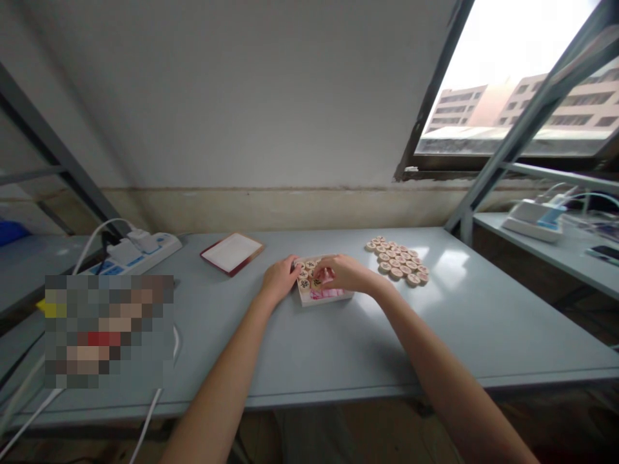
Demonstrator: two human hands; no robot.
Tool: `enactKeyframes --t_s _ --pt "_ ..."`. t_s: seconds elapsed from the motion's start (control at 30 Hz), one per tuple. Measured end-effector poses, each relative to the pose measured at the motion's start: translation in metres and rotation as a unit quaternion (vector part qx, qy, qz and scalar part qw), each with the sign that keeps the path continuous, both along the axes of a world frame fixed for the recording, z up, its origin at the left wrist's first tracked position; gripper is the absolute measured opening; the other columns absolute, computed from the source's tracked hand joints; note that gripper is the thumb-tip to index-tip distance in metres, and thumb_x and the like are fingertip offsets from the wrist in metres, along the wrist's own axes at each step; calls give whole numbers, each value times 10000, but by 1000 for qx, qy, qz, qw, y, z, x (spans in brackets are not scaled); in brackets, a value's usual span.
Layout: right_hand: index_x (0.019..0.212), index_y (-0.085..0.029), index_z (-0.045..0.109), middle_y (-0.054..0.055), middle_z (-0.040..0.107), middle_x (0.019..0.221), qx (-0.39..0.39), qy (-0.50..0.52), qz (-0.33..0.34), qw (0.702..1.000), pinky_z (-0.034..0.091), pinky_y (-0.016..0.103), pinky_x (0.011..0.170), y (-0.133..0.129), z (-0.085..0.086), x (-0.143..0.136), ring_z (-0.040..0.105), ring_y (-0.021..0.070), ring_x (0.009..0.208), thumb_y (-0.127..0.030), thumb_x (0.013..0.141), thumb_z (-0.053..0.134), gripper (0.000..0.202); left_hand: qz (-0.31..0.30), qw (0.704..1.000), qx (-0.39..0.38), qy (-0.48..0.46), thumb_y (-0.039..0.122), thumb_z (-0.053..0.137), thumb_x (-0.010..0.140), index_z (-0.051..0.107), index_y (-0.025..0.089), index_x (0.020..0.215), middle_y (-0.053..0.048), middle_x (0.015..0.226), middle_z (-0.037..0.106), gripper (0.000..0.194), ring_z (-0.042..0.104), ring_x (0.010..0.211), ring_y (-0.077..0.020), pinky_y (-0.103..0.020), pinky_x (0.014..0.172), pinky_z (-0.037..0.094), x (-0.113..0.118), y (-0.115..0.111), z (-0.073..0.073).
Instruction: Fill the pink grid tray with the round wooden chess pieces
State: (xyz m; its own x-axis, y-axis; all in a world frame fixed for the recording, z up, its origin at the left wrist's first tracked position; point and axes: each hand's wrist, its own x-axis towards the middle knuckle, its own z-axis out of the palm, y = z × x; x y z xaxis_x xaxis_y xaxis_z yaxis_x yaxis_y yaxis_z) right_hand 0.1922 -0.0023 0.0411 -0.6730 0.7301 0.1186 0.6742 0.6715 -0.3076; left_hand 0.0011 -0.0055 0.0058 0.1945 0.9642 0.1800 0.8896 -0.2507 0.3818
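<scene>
On the desk in front of me sits a small pale box (327, 301) with round wooden Chinese chess pieces (304, 283) in it, their dark characters facing up. Pink-and-white material shows along the box's near side. My left hand (279, 281) grips the box's left side, its thumb at the rim. Over the box, my right hand (344, 272) has its fingers bent down and pinched together among the pieces. What lies between those fingertips is hidden. More round chess pieces (396, 259) lie in close rows on the desk, right of the box.
A flat lid-like tray (233, 252) with a dark red edge lies at the back left. Left of it are a power strip (140, 251) with plugs and white cables (151, 419). A blurred-out patch covers the desk's left part. The wall (271, 209) stands behind the desk (309, 367).
</scene>
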Motion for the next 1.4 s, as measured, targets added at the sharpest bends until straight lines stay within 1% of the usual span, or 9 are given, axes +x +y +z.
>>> enactKeyframes --t_s 0.27,0.57,0.77,0.93,1.03,1.13,1.2,1.3,1.4 --pt "779 -203 637 14 635 764 17 -26 -15 999 333 221 593 -1 -4 -4 530 123 676 -200 648 618 132 1 1000 4 8 351 348 847 513 218 1088 -64 922 646 320 588 808 -184 -250 670 393 0 1 -1" --pt "756 -223 671 6 637 743 10 -29 -68 997 328 216 577 17 1 28 523 117 640 -292 689 607 115 -1 1000 8 7 352 341 849 515 224 1076 -57 939 643 313 586 811 -178 -245 668 394 0 2 -3" --pt "743 -248 674 -9 649 724 14 -34 -68 997 325 232 635 15 -7 19 541 122 655 -252 695 593 94 3 1000 2 6 354 350 848 515 211 1085 -64 943 640 322 584 809 -170 -240 685 392 0 1 -2" --pt "772 -258 660 -10 637 753 26 -27 -76 996 326 261 698 15 -2 24 539 131 698 -312 730 569 113 5 1000 -2 7 351 354 847 517 217 1087 -58 945 641 319 582 825 -176 -243 685 393 0 1 -1" --pt "827 -250 642 32 611 923 107 -5 -143 984 316 330 798 18 1 40 514 182 878 -418 786 485 234 5 1000 -4 6 344 351 848 514 212 1091 -61 953 638 320 581 829 -173 -241 694 392 0 2 -2" --pt "963 -229 606 85 522 1128 184 -37 -290 938 262 450 887 24 -7 61 420 251 1051 -454 812 423 327 6 1000 -4 6 343 350 849 510 213 1092 -59 944 640 319 581 824 -170 -240 694 393 0 2 -2" --pt "1057 -206 565 109 443 1234 181 -100 -368 907 194 538 919 28 -18 74 339 290 1135 -419 815 425 351 5 1000 -1 6 346 350 849 511 218 1088 -57 942 640 315 582 815 -168 -239 688 394 0 2 -3" --pt "1151 -205 498 97 341 1334 121 -175 -381 900 157 614 907 32 -31 87 263 305 1198 -354 832 398 366 6 1000 1 7 342 355 848 512 217 1089 -59 940 639 314 581 815 -165 -236 693 393 0 2 -3" --pt "1131 -221 507 82 380 1315 111 -194 -346 911 164 628 892 30 -31 85 303 298 1179 -305 837 395 325 6 1000 4 8 342 352 847 516 213 1081 -62 929 641 313 583 819 -171 -241 696 395 0 2 -3"
